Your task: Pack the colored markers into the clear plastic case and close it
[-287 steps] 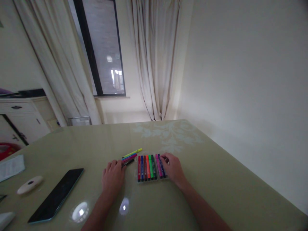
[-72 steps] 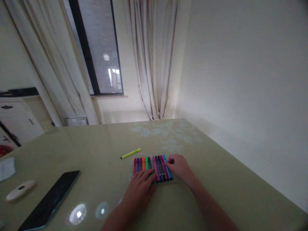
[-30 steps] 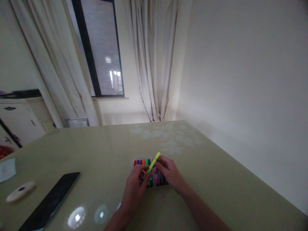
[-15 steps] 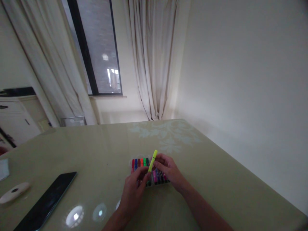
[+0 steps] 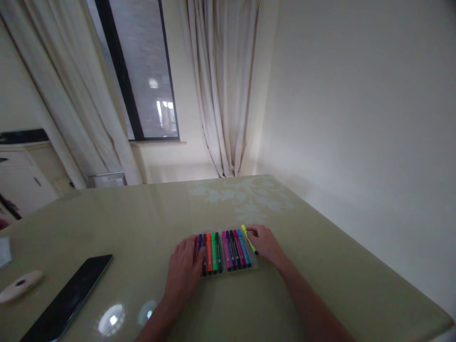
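A clear plastic marker case [image 5: 223,271] lies open on the table, with two rows of coloured felt-tip markers side by side. My left hand [image 5: 183,266] grips the case's left end, its thumb over the leftmost markers. At the right end, my right hand [image 5: 264,243] pinches a yellow marker [image 5: 245,230], which slants along the edge of the case with its dark end down. Beside it in the right row sits a light blue marker [image 5: 243,249]. An orange marker [image 5: 209,251] and a bright green marker [image 5: 213,251] lie in the left row.
On the glossy green table [image 5: 142,223], a black phone-like slab [image 5: 67,299] lies to the left. Near it are a pale oval object [image 5: 20,286] and a white piece [image 5: 4,251] at the frame's edge. A wall [image 5: 356,142] runs along the table's right side.
The yellow marker has gone from between both hands to the case's right end, held by my right hand alone. My left hand has let it go and moved left onto the case.
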`<state>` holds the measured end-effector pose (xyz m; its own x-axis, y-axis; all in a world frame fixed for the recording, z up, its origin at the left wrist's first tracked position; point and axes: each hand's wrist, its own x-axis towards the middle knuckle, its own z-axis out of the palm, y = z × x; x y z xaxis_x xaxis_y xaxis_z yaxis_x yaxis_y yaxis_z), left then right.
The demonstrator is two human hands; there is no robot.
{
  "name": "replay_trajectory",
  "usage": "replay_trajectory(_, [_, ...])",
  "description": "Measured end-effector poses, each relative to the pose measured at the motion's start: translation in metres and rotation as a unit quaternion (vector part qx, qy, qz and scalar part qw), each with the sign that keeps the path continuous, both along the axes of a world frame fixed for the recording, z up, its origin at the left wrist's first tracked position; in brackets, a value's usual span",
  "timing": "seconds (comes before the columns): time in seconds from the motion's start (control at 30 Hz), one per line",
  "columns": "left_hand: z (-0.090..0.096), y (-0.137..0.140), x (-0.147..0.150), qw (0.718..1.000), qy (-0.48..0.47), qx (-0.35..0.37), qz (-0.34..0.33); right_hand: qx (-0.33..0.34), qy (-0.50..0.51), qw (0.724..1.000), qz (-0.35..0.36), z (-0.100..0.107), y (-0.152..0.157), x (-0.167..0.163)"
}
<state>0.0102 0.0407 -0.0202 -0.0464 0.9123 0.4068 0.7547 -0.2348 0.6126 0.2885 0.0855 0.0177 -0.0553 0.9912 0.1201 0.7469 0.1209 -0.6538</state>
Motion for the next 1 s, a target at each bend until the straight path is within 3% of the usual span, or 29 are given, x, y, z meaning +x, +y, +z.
replay_trajectory(0.27, [-0.015, -0.002, 0.004, 0.997, 0.07, -0.03, 0.012, -0.015, -0.102, 0.995, -0.011, -0.002, -0.008, -0.01])
replay_trajectory(0.6, [-0.016, -0.003, 0.003, 0.992, 0.102, -0.062, 0.034, -0.085, -0.057, 0.994, -0.027, -0.006, -0.005, -0.002])
replay_trajectory(0.7, [-0.011, 0.0, 0.003, 0.998, 0.017, -0.053, 0.019, -0.089, -0.054, 0.994, -0.03, -0.009, -0.003, -0.001])
replay_trajectory(0.77, [-0.001, 0.0, 0.003, 0.993, -0.103, -0.062, -0.016, -0.082, -0.048, 0.995, -0.027, -0.011, 0.0, 0.002])
replay_trajectory(0.87, [0.019, -0.002, 0.005, 0.95, -0.295, -0.081, -0.063, -0.072, -0.014, 0.997, -0.024, -0.013, 0.003, 0.005])
replay_trajectory(1.0, [0.03, -0.009, 0.009, 0.9, -0.42, -0.06, -0.099, -0.075, 0.129, 0.989, -0.004, -0.01, 0.002, -0.005])
